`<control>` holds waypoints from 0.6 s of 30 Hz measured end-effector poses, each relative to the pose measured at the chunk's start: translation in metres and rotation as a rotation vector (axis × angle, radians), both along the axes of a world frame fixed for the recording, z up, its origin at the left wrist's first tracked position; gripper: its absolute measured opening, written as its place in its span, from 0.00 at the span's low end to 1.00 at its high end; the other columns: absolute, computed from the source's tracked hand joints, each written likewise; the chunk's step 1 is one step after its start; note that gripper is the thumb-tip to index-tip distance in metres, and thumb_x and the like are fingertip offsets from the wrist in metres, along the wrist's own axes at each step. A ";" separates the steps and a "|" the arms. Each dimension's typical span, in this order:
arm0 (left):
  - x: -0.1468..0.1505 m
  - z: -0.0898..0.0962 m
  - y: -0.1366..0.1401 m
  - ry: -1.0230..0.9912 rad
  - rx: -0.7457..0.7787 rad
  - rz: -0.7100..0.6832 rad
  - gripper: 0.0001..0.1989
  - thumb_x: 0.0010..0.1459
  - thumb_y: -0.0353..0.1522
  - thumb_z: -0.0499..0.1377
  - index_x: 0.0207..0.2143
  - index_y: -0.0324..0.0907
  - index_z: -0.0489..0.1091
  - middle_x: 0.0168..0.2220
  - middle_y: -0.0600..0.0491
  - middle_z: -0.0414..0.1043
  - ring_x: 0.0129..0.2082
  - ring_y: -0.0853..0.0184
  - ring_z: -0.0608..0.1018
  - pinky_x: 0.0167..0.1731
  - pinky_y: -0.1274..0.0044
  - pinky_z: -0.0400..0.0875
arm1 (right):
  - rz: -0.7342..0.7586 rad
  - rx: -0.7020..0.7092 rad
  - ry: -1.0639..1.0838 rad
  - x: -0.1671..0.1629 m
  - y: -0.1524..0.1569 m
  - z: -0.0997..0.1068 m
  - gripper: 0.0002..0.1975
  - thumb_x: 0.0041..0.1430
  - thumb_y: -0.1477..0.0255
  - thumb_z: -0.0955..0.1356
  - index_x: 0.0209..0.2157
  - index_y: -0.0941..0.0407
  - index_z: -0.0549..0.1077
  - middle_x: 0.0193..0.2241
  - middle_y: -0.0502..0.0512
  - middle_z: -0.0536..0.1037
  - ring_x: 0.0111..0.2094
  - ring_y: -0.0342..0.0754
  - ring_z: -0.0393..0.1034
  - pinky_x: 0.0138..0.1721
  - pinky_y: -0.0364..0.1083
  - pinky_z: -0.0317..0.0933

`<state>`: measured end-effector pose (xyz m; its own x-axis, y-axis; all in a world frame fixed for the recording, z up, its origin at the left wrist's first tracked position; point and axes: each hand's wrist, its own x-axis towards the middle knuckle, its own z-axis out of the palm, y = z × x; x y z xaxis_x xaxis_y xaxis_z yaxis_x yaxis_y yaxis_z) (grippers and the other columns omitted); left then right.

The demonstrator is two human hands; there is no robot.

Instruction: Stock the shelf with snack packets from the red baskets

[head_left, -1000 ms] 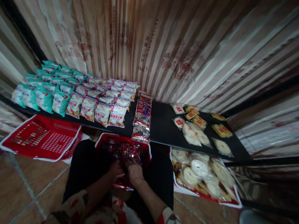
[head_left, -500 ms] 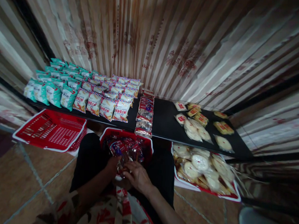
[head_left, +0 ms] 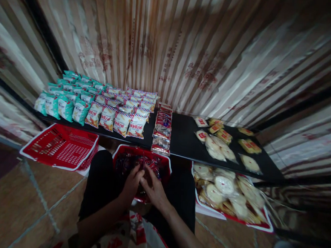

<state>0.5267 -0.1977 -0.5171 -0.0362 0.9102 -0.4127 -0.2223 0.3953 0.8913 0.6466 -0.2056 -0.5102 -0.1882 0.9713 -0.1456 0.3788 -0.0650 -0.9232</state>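
Both hands are close together over the middle red basket (head_left: 170,169), which sits between my knees and holds dark red and blue snack packets (head_left: 157,165). My left hand (head_left: 132,184) is closed, its thumb and fingers pinching a dark, shiny snack packet that is blurred and mostly hidden. My right hand (head_left: 155,190) meets it from the other side, fingers bent inward on the same packet. Straight ahead, a column of overlapping red packets (head_left: 162,130) lies on the black shelf (head_left: 181,134), reaching its front edge.
Rows of teal bags (head_left: 65,107) and white chip bags (head_left: 122,123) stand on the shelf's left. Flat round packs (head_left: 216,147) and yellow packs (head_left: 249,146) lie right. Below are a red basket (head_left: 64,147) at left and a basket of round packs (head_left: 224,184) at right.
My hands have moved forward and up, from near my lap to over the middle basket, with the fingertips now among the packets. The view has shifted slightly.
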 end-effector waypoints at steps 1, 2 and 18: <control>0.001 0.002 0.000 0.057 0.022 -0.003 0.21 0.54 0.36 0.54 0.51 0.40 0.66 0.53 0.45 0.67 0.53 0.59 0.69 0.52 0.70 0.64 | -0.015 -0.003 0.014 0.001 0.001 0.001 0.29 0.56 0.60 0.65 0.58 0.53 0.60 0.54 0.57 0.69 0.50 0.51 0.69 0.51 0.52 0.62; 0.003 0.004 0.000 0.126 0.053 -0.021 0.21 0.56 0.36 0.52 0.51 0.40 0.66 0.55 0.45 0.65 0.55 0.60 0.67 0.54 0.69 0.62 | -0.036 -0.008 0.023 0.002 0.001 0.002 0.30 0.55 0.60 0.65 0.58 0.53 0.60 0.54 0.58 0.69 0.49 0.52 0.68 0.52 0.52 0.61; 0.031 0.010 0.030 0.595 0.416 -0.191 0.20 0.56 0.30 0.51 0.51 0.44 0.67 0.56 0.46 0.57 0.56 0.62 0.65 0.56 0.68 0.59 | -0.524 -0.240 0.579 0.038 0.025 0.020 0.15 0.45 0.60 0.70 0.34 0.54 0.76 0.35 0.53 0.79 0.38 0.52 0.72 0.40 0.47 0.66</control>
